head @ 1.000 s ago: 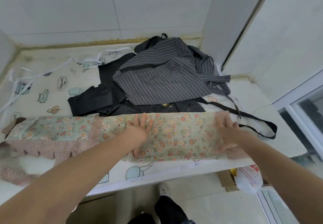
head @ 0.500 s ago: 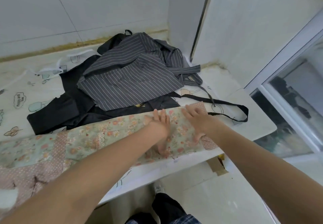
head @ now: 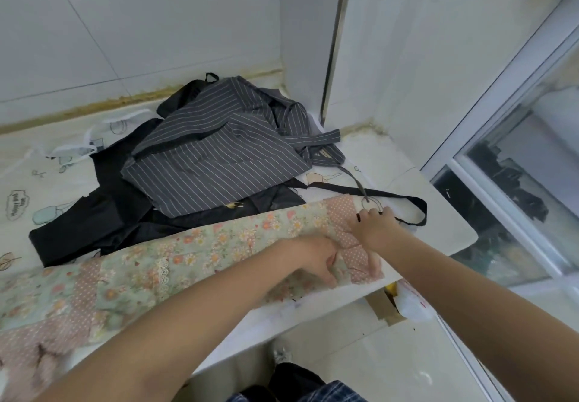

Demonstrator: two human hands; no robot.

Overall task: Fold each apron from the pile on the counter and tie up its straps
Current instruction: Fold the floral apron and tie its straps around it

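Floral apron (head: 200,254), folded into a long band, lies along the front edge of the bench (head: 438,213). Left hand (head: 316,255) and right hand (head: 374,229) meet at the band's right end, near the bench's front right corner; the fingers (head: 332,277) of the left pinch a fold of the pink dotted cloth, those of the right curl closed over its far edge. Behind, touching the band, a striped apron (head: 216,163) rests on a black apron (head: 103,213), whose strap (head: 404,201) loops toward the right edge.
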